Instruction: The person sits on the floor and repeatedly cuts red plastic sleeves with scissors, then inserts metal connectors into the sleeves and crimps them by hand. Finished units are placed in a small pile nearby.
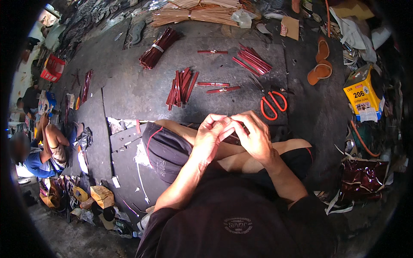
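A: Over the person's lap, what were the hands doing?

B: The left hand and the right hand were pressed close together, fingertips pinching a thin dark red strip between them.

A: Where was that strip?

B: Right above the knees, mostly hidden by the fingers.

A: What lay on the dark floor mat?

B: Orange scissors sat just past the hands. More red strips lay in a pile farther out, and a tied bundle beyond that. An orange sandal was off to the right.
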A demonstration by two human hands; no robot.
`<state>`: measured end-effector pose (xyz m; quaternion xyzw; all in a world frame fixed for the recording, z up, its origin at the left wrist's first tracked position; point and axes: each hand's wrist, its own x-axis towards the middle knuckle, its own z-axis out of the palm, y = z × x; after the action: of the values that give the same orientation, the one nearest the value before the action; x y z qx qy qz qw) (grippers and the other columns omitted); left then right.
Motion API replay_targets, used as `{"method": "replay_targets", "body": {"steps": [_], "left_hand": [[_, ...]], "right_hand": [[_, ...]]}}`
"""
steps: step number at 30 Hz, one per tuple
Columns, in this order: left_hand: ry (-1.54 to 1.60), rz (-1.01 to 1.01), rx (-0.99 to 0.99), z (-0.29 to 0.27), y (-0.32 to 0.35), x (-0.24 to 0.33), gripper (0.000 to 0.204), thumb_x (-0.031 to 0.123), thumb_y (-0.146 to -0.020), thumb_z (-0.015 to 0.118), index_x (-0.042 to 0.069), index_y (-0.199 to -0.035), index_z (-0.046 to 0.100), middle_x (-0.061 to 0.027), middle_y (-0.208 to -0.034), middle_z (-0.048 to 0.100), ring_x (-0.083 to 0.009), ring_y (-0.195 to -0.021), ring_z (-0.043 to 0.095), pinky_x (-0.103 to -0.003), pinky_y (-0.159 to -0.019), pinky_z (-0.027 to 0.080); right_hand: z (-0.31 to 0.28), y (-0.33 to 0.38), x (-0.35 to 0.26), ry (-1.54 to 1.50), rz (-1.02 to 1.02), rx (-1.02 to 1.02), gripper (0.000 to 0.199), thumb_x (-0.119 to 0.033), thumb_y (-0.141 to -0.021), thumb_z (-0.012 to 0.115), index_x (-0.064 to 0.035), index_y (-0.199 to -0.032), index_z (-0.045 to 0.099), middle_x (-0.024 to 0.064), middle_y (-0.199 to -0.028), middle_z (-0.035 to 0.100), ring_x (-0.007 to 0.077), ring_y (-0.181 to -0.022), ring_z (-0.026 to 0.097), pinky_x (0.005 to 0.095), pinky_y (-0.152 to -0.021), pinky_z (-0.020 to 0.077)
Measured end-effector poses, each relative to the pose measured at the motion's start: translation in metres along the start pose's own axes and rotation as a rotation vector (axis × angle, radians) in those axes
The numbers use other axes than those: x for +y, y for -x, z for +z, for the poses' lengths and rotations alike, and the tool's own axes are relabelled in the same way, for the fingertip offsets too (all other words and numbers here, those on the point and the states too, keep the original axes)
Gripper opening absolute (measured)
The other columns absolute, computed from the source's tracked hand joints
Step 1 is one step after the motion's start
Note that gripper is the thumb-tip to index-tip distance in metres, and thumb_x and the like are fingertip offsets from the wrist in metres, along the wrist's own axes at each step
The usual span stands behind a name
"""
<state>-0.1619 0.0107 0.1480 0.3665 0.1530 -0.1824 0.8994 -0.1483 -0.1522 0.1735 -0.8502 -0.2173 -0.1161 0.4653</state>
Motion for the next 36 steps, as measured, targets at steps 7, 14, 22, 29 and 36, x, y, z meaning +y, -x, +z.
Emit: {"method": "replay_targets", "body": {"steps": [7, 14, 22, 29, 36], "left_hand": [[-0.322, 0.042, 0.002, 0.009, -0.033, 0.007, 0.018, 0.016, -0.096, 0.063, 0.005, -0.109, 0.060, -0.0053, -0.106, 0.066, -0.0156, -0.099, 0.063, -0.034, -0.094, 0.051], [-1.588, 0.477, 0.451, -0.098, -0.187, 0.002, 0.023, 0.016, -0.088, 0.061, 0.012, -0.109, 0.068, -0.0080, -0.108, 0.065, -0.0273, -0.105, 0.061, -0.039, -0.089, 0.048], [-2.057, 0.422, 0.452, -0.102, -0.202, 0.010, 0.017, 0.022, -0.088, 0.060, 0.013, -0.101, 0.067, -0.0092, -0.105, 0.068, -0.0291, -0.100, 0.064, -0.048, -0.092, 0.044], [-1.145, 0.350, 0.209, -0.019, -0.095, 0.066, 0.024, 0.017, -0.090, 0.063, 0.001, -0.108, 0.067, -0.0073, -0.090, 0.071, -0.0171, -0.090, 0.067, -0.031, -0.082, 0.049], [-0.795, 0.394, 0.120, 0.024, 0.009, 0.076, 0.021, 0.013, -0.093, 0.063, 0.001, -0.109, 0.068, -0.0023, -0.092, 0.067, -0.0084, -0.086, 0.060, -0.024, -0.081, 0.046]], "right_hand": [[0.002, -0.006, 0.023, 0.012, 0.004, 0.182, 0.016, 0.003, -0.085, 0.067, -0.0004, -0.100, 0.064, 0.0124, -0.091, 0.066, 0.0245, -0.081, 0.067, 0.0323, -0.070, 0.0539], [-0.010, -0.004, 0.052, -0.411, 0.377, 0.291, 0.013, -0.002, -0.091, 0.065, 0.0029, -0.103, 0.063, 0.0093, -0.096, 0.069, 0.0141, -0.090, 0.066, 0.0272, -0.082, 0.0531], [-0.023, -0.003, 0.046, -0.396, 0.355, 0.203, 0.012, -0.003, -0.092, 0.064, 0.0010, -0.103, 0.065, 0.0088, -0.098, 0.066, 0.0138, -0.093, 0.066, 0.0268, -0.083, 0.0527], [-0.046, -0.018, -0.002, -0.374, 0.202, 0.028, 0.011, 0.000, -0.090, 0.064, 0.0004, -0.101, 0.065, 0.0099, -0.097, 0.066, 0.0154, -0.087, 0.066, 0.0276, -0.078, 0.0540], [-0.033, -0.033, -0.035, -0.266, -0.029, -0.036, 0.014, 0.003, -0.086, 0.066, -0.0018, -0.099, 0.065, 0.0108, -0.091, 0.067, 0.0211, -0.082, 0.066, 0.0316, -0.068, 0.0523]]}}
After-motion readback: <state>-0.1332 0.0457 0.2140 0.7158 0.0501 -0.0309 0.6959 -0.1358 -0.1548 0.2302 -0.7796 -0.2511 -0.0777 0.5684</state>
